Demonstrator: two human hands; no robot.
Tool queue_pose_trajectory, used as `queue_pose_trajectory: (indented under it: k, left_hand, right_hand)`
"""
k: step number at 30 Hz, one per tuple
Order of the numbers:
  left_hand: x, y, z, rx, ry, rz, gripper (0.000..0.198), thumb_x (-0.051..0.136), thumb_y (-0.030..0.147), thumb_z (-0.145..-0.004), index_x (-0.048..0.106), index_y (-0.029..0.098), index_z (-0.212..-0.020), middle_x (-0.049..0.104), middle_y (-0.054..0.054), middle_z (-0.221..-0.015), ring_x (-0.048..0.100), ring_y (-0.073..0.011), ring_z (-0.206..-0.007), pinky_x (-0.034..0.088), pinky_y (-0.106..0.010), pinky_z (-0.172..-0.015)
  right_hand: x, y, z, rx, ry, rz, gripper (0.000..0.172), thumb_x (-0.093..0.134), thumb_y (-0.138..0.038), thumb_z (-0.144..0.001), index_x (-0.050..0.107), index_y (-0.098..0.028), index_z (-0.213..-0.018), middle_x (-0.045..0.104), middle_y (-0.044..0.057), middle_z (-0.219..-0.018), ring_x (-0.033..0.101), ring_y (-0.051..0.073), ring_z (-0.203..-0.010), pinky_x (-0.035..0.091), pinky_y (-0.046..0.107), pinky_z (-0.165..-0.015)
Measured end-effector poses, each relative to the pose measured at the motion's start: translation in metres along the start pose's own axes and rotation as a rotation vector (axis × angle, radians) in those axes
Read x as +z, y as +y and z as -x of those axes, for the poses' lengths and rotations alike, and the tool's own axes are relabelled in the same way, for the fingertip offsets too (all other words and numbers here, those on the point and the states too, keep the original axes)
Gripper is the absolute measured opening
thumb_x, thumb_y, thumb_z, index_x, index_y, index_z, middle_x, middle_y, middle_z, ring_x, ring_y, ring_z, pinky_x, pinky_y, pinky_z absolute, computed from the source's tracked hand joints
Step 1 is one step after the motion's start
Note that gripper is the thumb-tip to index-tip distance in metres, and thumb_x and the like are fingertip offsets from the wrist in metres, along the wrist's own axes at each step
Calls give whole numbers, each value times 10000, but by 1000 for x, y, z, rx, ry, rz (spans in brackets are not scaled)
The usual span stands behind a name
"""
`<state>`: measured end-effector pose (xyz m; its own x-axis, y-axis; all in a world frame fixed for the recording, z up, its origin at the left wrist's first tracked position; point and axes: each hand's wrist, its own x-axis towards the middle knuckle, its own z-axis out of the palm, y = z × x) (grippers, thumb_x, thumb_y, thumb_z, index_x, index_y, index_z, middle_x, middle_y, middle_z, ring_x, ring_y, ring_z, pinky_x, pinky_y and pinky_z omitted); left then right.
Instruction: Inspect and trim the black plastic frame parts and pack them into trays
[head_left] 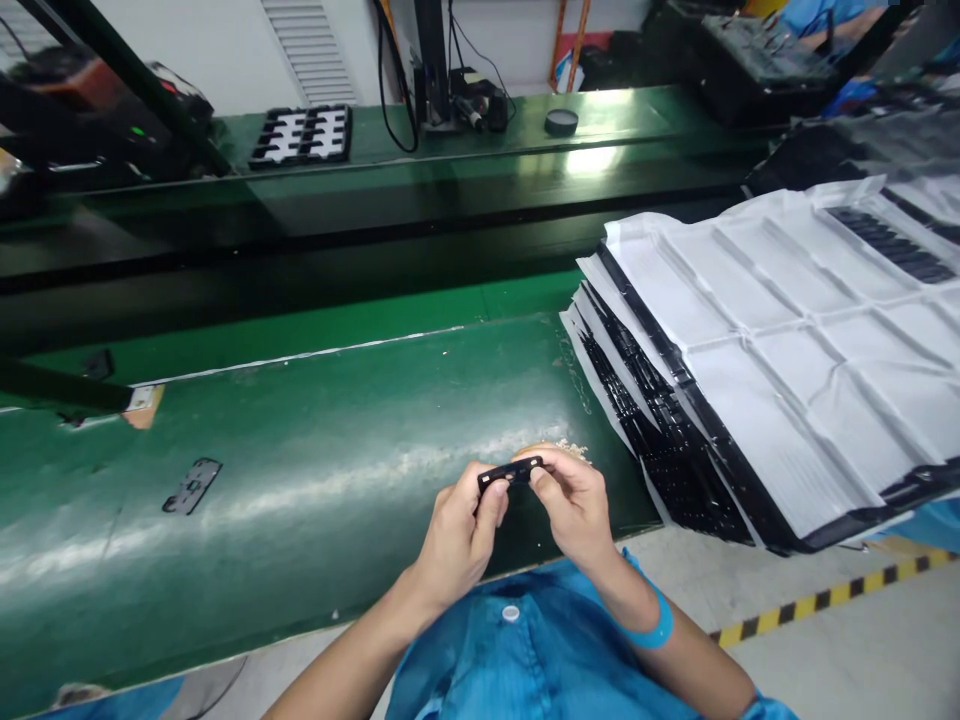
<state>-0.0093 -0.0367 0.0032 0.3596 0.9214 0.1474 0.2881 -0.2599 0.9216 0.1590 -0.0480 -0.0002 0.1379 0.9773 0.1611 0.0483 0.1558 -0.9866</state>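
A small black plastic part (519, 471) is held level between both hands, over the front edge of the green table (337, 440). My left hand (463, 520) pinches its left end, with the thumb on the near side. The right end is gripped by the thumb and fingers of my right hand (577, 500). A little pile of pale crumbs (574, 450) lies just behind my right hand. Farther left on the table rests a flat grey part with a black rim (193, 487).
Stacked black trays with white sheets (787, 350) fill the right side. Behind are a raised green ledge (487, 140), a black tray with white pieces (302, 135) and a round black lid (561, 122). A green bar (60, 385) juts in from the left.
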Motion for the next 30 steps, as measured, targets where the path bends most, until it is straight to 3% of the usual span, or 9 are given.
queue_pose_trajectory:
  k: [6, 14, 21, 30]
  left_hand:
    - [1, 2, -3, 10, -49, -33, 184, 470, 239, -1101, 532, 215, -930, 558, 69, -651, 515, -89, -515, 407, -203, -554]
    - [8, 0, -1, 13, -55, -43, 156, 458, 252, -1108, 527, 223, -972, 549, 69, -660, 514, -99, -514, 396, -211, -544]
    - [7, -1, -6, -17, -73, -45, 183, 452, 265, -1108, 536, 218, -952, 554, 60, -673, 519, -102, -537, 414, -217, -568]
    - [13, -4, -4, -25, -94, -48, 174, 452, 279, -1113, 536, 221, -972, 552, 59, -679, 521, -105, -532, 406, -222, -558]
  right_hand:
    - [-12, 6, 1, 70, -41, -44, 199, 628, -294, -1017, 798, -198, -983, 748, 58, -906, 642, 163, -693, 551, 281, -662]
    - [-13, 8, -1, 52, -17, 12, 242, 602, -304, -1022, 767, -198, -881, 694, 32, -804, 522, 139, -586, 495, 277, -609]
    - [-17, 11, 1, 86, -37, -36, 195, 625, -300, -1017, 766, -196, -930, 705, 38, -859, 526, 131, -599, 485, 265, -594]
    - [-21, 14, -2, 58, -38, -2, 288, 616, -373, -1044, 758, -195, -868, 667, 29, -782, 586, 162, -643, 514, 297, -650]
